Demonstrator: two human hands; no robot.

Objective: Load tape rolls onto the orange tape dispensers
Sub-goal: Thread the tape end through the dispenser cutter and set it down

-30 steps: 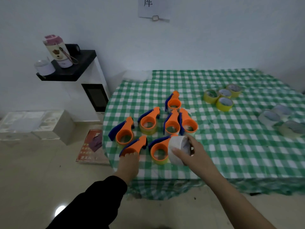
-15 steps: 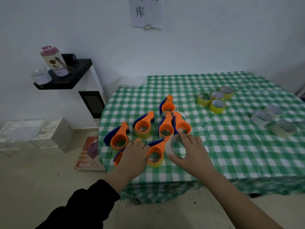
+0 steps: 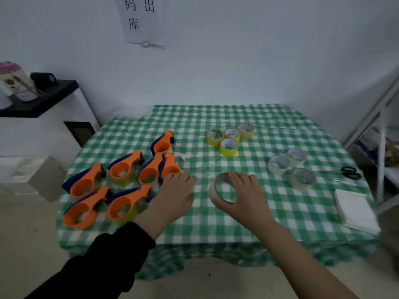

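Observation:
Several orange tape dispensers point(image 3: 123, 169) with blue handles lie grouped on the left of the green checked table point(image 3: 248, 214). My right hand point(image 3: 246, 195) grips a pale tape ring point(image 3: 218, 190), which rests on the cloth right of the dispensers. Flat on the cloth just right of the dispenser group lies my left hand point(image 3: 176, 195), fingers spread and holding nothing. Several yellow tape rolls point(image 3: 228, 138) stand at the table's middle back. Three clear tape rolls point(image 3: 291, 167) sit to the right.
Black scissors point(image 3: 347, 172) and a white pad point(image 3: 354, 209) lie at the table's right edge. A metal rack point(image 3: 382, 134) stands at the right. At the left a white cabinet point(image 3: 54, 117) carries a blender and a black cup, with boxes on the floor.
My right hand carried the tape ring rightward away from the dispensers and set it on the cloth. My left hand slid right off the near dispensers. The camera view tilted up and shifted right.

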